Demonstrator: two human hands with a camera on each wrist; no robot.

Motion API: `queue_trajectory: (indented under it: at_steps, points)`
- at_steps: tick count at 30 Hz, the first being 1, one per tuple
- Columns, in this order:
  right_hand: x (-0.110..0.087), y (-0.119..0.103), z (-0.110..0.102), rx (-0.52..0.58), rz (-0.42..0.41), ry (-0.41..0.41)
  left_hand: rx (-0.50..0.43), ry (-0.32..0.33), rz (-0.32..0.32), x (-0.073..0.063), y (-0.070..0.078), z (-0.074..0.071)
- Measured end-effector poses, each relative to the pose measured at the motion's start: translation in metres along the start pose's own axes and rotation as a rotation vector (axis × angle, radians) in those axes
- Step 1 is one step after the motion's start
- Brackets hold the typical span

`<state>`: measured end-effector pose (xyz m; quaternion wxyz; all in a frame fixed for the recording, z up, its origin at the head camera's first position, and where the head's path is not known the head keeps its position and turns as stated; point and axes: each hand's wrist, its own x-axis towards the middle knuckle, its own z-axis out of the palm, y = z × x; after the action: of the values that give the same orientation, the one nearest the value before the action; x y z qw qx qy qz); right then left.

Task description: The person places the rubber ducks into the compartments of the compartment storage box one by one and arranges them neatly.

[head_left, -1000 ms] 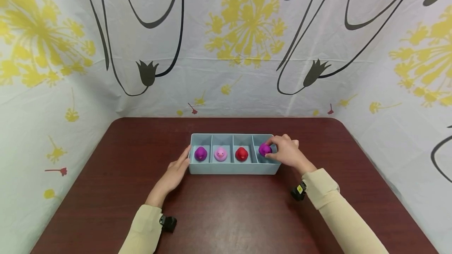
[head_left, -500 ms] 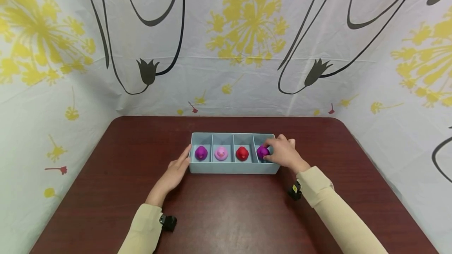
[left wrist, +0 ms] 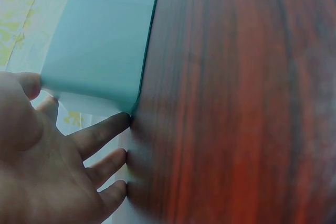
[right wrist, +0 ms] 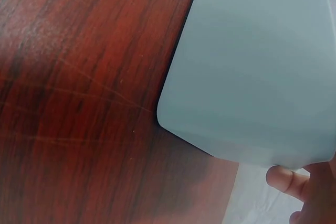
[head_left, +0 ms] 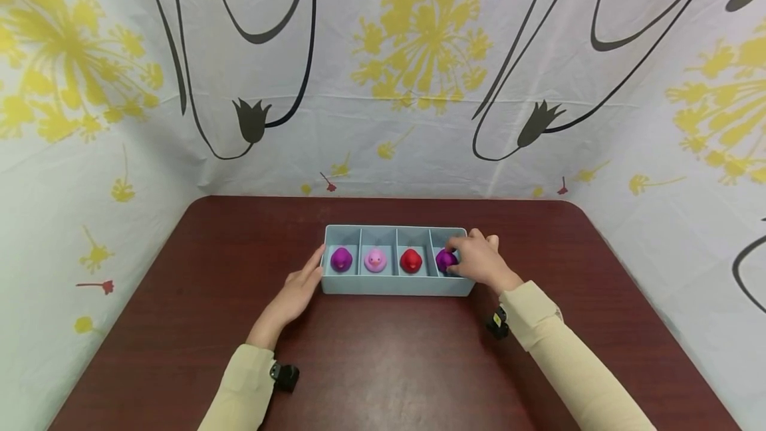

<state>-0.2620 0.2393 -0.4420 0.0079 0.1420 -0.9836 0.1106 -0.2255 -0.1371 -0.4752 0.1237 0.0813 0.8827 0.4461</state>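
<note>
A light blue box [head_left: 395, 286] with a row of compartments stands on the table, each holding one small toy duck. From left to right they are a purple duck [head_left: 341, 259], a pink duck [head_left: 375, 260], a red duck [head_left: 411, 261] and another purple duck [head_left: 445, 260]. My right hand [head_left: 483, 261] reaches over the box's right end and pinches that last purple duck between thumb and fingers, low in the rightmost compartment. With extended fingers, my left hand [head_left: 297, 291] touches the box's left end. The wrist views show only the box's outer wall [left wrist: 100, 35], not the ducks.
The dark red wooden table [head_left: 383, 364] extends around the box. Behind and beside it hangs a white cloth [head_left: 335, 72] printed with yellow and grey flowers.
The right hand has moved slightly left and down with the purple duck, lowering it into the rightmost compartment; it barely moved over the last half second. The left hand has stayed at the box.
</note>
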Motion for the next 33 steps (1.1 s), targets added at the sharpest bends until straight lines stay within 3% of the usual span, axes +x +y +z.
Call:
queue_trajectory:
  at_steps: [10,19,26,33]
  points:
    - [0.004,0.002,0.0,-0.019,0.002,-0.009,0.01,0.001,0.004,0.004,0.001,0.0]
    - [0.002,0.004,-0.001,0.003,0.011,0.003,0.065,0.057,0.029,0.009,0.002,0.006]
    - [-0.007,0.006,-0.01,0.077,-0.004,0.135,0.231,0.118,0.087,0.008,0.001,0.004]
    - [-0.022,0.011,-0.022,0.095,0.03,0.185,0.408,0.078,0.05,0.004,0.008,-0.007]
